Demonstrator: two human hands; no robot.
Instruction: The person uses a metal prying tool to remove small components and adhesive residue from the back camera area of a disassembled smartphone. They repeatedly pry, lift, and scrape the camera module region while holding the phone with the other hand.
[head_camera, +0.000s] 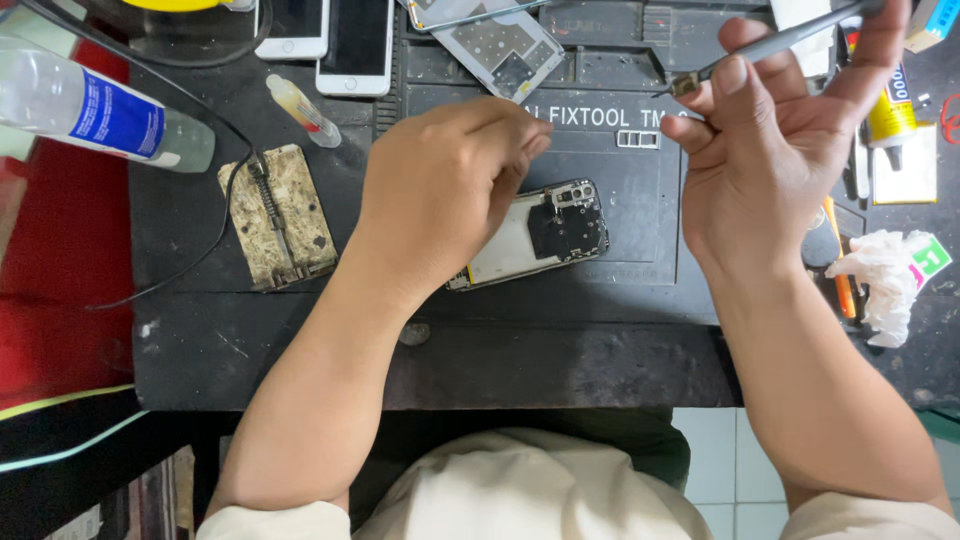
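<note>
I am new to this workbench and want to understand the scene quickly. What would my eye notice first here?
First, the opened phone in the middle of the dark work mat, with its inner parts showing, partly under the left hand. Next, the right hand, raised at upper right, pinches a slim grey tool between its fingers. At far left a clear bottle with a blue label lies on its side beside a stained, worn holder plate.

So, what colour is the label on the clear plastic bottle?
Blue, on the clear plastic bottle; head view.
</note>
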